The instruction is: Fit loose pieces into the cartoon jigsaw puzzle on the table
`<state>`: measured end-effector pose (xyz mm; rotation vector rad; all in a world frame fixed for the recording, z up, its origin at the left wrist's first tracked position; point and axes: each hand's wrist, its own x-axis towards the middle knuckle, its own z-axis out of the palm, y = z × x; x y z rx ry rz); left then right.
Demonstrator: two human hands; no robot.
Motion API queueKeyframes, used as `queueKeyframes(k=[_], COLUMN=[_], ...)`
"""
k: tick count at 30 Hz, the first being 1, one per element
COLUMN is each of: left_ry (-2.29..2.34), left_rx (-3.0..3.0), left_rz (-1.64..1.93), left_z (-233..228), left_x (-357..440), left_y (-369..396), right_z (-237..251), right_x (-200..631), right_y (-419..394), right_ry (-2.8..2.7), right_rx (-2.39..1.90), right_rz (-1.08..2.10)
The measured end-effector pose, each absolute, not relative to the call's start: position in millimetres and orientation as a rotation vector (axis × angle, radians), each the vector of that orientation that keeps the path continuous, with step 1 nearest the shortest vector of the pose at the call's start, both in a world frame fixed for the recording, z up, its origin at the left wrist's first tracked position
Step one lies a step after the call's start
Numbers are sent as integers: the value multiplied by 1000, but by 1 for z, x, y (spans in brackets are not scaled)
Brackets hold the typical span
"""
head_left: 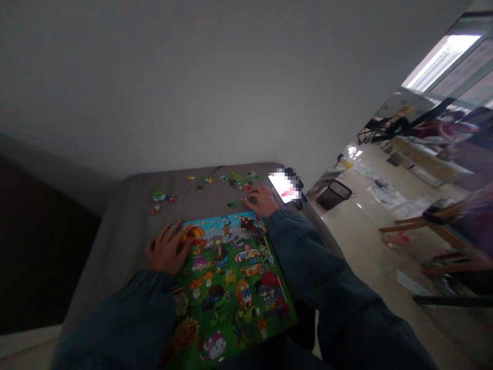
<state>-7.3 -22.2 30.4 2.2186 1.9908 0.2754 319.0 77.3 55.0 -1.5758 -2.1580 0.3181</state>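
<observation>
A colourful cartoon picture board (219,288), green with a blue strip along the top, lies tilted towards me at the sofa-like grey surface's front. My left hand (168,249) rests on its upper left corner, fingers spread. Just beyond the top right corner, my right hand (262,200) has thumb and fingertips closed around a small jigsaw piece (245,200). Beside it lies a green jigsaw piece (231,204). Farther back is a pile of jigsaw pieces (239,181). More loose pieces (164,197) lie beyond my left hand.
A lit phone screen (283,186) lies right of my right hand, with a dark object (295,177) behind it. The grey padded surface (127,221) meets a pale wall (231,92). On the right are a tiled floor, a black bin (333,195) and wooden furniture (404,226).
</observation>
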Motion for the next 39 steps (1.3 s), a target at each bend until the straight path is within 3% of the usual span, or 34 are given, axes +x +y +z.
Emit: queueKeyframes(k=[11, 28, 39], left_ry=[1910, 1895, 1896], left_rx=[2266, 2250, 2246], left_rz=[453, 461, 431], left_z=[12, 14, 17], left_x=[-13, -13, -12], left_y=[-16, -17, -18], right_z=[69, 63, 54], right_x=[371, 362, 345], right_y=[-68, -65, -120], right_ry=[-2345, -2424, -2561], right_rx=[-1323, -1364, -1503], right_rz=[611, 629, 327])
